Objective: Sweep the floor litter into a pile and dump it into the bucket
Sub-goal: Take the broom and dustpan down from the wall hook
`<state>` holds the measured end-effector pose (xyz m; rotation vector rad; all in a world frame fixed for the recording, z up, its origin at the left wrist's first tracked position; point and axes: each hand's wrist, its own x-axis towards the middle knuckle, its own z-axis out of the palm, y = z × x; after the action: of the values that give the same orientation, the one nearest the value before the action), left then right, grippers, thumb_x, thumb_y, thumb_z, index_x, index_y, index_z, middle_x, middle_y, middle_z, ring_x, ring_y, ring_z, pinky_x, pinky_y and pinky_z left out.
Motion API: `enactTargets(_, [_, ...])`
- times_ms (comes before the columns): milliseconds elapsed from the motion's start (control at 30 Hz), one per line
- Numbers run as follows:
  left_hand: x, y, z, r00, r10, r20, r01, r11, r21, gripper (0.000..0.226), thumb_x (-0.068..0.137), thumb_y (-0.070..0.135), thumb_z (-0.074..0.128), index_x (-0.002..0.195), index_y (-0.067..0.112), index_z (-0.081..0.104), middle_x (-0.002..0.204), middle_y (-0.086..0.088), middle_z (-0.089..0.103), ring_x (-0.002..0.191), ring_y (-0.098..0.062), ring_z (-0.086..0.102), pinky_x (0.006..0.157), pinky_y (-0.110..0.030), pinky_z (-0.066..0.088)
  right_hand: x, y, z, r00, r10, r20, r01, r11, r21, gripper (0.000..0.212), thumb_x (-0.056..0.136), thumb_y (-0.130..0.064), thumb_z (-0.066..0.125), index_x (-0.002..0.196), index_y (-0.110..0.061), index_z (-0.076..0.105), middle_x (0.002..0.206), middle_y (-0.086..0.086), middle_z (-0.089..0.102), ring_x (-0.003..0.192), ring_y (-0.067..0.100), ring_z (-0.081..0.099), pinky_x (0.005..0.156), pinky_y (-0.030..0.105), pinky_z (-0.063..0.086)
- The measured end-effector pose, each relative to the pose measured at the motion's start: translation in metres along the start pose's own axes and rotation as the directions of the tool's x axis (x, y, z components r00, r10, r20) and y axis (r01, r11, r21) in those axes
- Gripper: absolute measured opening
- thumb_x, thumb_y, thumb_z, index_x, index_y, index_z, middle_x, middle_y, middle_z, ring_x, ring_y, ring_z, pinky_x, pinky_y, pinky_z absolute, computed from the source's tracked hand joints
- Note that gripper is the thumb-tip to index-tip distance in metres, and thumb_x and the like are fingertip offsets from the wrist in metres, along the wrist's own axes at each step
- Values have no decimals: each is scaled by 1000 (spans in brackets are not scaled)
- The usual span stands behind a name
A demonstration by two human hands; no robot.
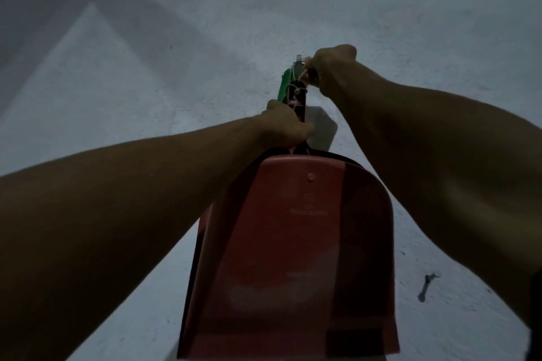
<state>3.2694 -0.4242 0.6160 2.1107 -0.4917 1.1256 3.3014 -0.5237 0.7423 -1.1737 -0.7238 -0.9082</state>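
Dustpan lettering blurred (lower edge cropped)

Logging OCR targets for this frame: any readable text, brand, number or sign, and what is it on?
None legible.
Red dustpan, upper moulded line near: raised lettering, too blurred to read.
Red dustpan, lower moulded mark near: too blurred to read.
Green handle and floor: no text visible.

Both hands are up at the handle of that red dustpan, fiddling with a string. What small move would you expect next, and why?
Probably the right hand finishes working the string at the handle's tip while the left hand steadies the red dustpan by its handle. The pan hangs against a pale wall, so hooking it up seems likely, though no hook shows.
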Motion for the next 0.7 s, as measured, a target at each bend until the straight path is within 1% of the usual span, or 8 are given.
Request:
enactTargets(100, [4,3,-1,1000,7,-17,-7,1000,2,83,94,37,59,146,-2,8,115,-12,40,85,-17,43,53,-23,33,12,-3,4,991,-3,-135,-4,999,-54,12,84,11,60,76,2,60,90,18,69,69,17,70,60,26,57])
enactTargets(200, [9,4,-2,1000,15,-26,-15,1000,12,81,95,38,57,146,-2,9,124,-15,43,86,-20,47,57,-24,36,16,-7,11,987,10,-159,-27,994,-103,8,81,12,66,76,5,63,87,17,70,71,20,70,50,25,54])
enactTargets(333, [18,1,1,1000,21,-17,-20,998,65,85,96,40,54,149,-4,4,150,-17,31,124,-29,47,78,-24,36,27,-5,11,988,-22,-155,-11,978,-209,18,76,6,76,68,2,61,86,17,71,71,22,71,63,32,60])
enactTargets(400, [17,1,1,1000,28,-14,-27,998,59,85,96,41,54,148,-4,5,146,-18,35,119,-28,49,77,-25,36,27,-2,10,989,-45,-139,14,977,-214,9,80,3,74,77,1,65,87,16,70,68,20,70,61,30,61])
enactTargets(533, [7,-5,7,999,39,5,-39,999,33,82,96,41,55,146,-2,6,118,-12,48,89,-20,49,65,-29,40,17,6,0,996,-84,-18,75,949,-306,14,88,-6,66,101,-3,70,94,8,70,85,12,68,88,29,57])
enactTargets(567, [3,-8,9,999,42,7,-43,998,37,81,95,41,55,145,-1,7,112,-11,50,85,-19,51,64,-29,41,9,6,-2,996,-84,-9,78,954,-289,14,88,-6,66,102,-3,70,88,6,68,86,13,68,86,29,58])
enactTargets(633, [-6,-13,11,999,38,5,-38,998,51,81,94,43,56,145,0,9,103,-8,49,79,-17,52,60,-27,41,-8,11,-8,995,-76,70,87,981,-172,27,90,0,61,116,5,63,79,5,60,72,13,65,68,19,57])
enactTargets(700, [-20,-19,11,1000,16,2,-16,997,76,82,93,44,56,145,1,9,108,-8,50,81,-18,52,55,-25,38,-31,13,-12,993,-56,103,67,992,-105,30,91,4,57,120,10,57,79,7,56,60,11,56,53,17,52])
